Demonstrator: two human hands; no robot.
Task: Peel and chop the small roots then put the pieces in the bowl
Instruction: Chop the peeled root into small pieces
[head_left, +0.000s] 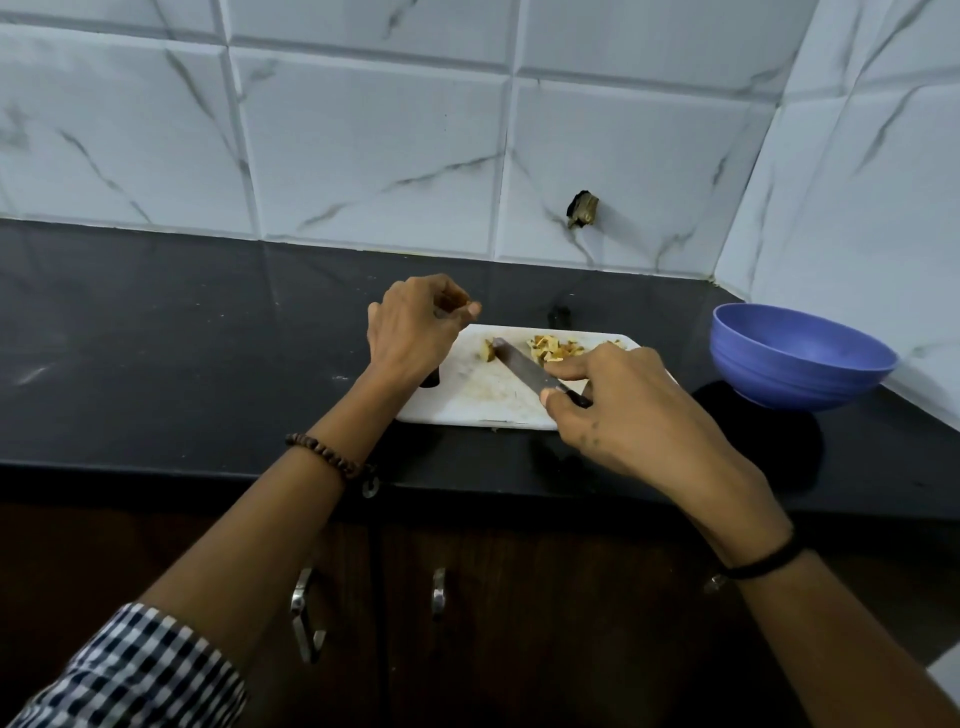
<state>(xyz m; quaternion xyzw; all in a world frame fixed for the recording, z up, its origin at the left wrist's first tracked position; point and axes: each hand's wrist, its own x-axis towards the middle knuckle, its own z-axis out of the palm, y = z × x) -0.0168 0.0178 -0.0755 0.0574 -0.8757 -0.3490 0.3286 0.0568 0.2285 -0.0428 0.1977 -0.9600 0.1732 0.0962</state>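
So the black countertop (156, 338) runs along a white marble-look tiled wall (363, 130), with dark cabinet doors (519, 623) underneath. The white cutting board (478, 395) lies mid-counter, and the blue bowl (779, 384) sits off to its right near the corner, well apart from the board. The right hand (639, 415) is wrapped around the knife (524, 366) handle with the index finger laid straight along the spine, and it hides most of the handle plus the board's near right corner. The blade runs diagonally, tip pointing away and to the left, and stops just beside one loose chunk (487, 351). The main pile of chopped pieces (550, 347) is on the far side of the board, right behind the blade. The left hand (410, 327) hangs over the board's far left corner, fingers curled in against the thumb, pinching what looks like a brown bit of root (449, 301). It's too small to be sure. There's a bead bracelet (332, 454) on that wrist.
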